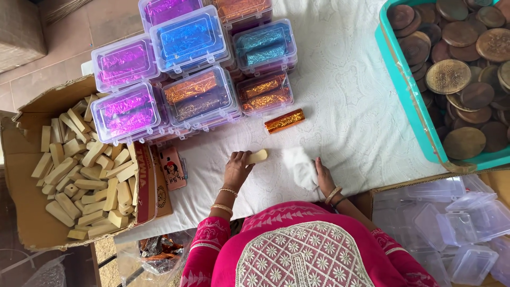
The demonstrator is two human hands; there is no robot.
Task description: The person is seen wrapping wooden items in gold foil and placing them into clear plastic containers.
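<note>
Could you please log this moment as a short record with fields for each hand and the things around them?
left hand: holds a pale wooden block on the white tablecloth
right hand: rests on a white cloth
ahead: orange foil roll; clear boxes of coloured foil
left side: carton of wooden blocks
right side: teal crate of brown discs; empty clear boxes

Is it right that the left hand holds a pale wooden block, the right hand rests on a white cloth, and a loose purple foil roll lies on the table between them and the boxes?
Not quite. The head view shows the loose foil roll is orange, not purple. The rest holds: the left hand holds a pale wooden block and the right hand rests on the white cloth.
</note>
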